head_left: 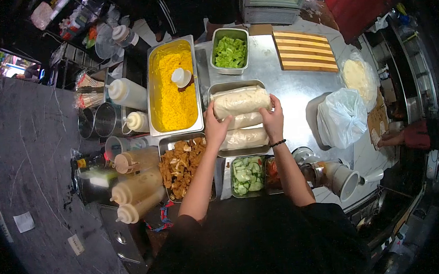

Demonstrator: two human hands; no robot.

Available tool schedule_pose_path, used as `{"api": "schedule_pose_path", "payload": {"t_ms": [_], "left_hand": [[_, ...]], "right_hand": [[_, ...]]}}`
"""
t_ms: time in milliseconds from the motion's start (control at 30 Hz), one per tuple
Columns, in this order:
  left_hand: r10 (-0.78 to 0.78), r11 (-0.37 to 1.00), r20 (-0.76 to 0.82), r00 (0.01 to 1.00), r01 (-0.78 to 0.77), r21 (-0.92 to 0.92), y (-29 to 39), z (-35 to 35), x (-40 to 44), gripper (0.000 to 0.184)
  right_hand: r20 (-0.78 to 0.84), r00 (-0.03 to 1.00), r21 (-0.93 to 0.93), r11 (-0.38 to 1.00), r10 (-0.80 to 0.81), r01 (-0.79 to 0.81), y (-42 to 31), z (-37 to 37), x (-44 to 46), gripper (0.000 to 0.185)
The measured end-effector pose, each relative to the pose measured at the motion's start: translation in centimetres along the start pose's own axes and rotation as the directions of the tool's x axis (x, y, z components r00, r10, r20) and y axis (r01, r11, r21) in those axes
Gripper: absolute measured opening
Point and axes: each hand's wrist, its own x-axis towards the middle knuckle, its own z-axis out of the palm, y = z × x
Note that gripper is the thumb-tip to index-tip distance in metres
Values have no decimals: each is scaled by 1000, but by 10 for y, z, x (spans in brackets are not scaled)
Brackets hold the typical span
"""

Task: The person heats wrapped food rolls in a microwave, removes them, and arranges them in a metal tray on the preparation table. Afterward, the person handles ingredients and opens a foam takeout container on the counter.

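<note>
From my remote seat I can read no text, brand or number anywhere. The small pale tag (76, 243) on the grey marbled surface (39, 148) bears faint dark marks (too tiny for me to make out), and the bright panel (14, 62) at far left yields no legible word.

There are at least three wraps (241, 101), five squeeze bottles (127, 92) and one striped board (306, 51)

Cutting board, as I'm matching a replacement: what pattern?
The board has pale and brown stripes, head view.
</note>
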Motion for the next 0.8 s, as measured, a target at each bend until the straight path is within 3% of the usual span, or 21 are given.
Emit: {"api": "schedule_pose_path", "payload": {"t_ms": [267, 467, 533, 567, 633, 800], "left_hand": [[10, 996, -2, 1000, -10, -93, 14, -2, -5, 72], [-17, 995, -6, 1000, 16, -102, 27, -5, -10, 70], [15, 996, -16, 1000, -14, 84, 30, -5, -11, 66], [16, 996, -16, 1000, -15, 83, 30, -5, -12, 66], [169, 933, -41, 985, -146, 329, 30, -7, -13, 61], [181, 912, 10, 983, -171, 373, 32, -12, -11, 60]], "right_hand": [[47, 998, 146, 988, 38, -44, -20, -2, -7, 50], [-7, 1000, 59, 998, -7, 7, -2, -5, -1, 45], [-26, 999, 21, 999, -27, 27, 4, -5, 0, 44], [-44, 998, -18, 999, -48, 48, 6, -5, 1, 43], [-41, 997, -56, 996, -66, 64, 9, -7, 3, 43], [-34, 997, -123, 991, -66, 61, 7, -12, 3, 45]]}}
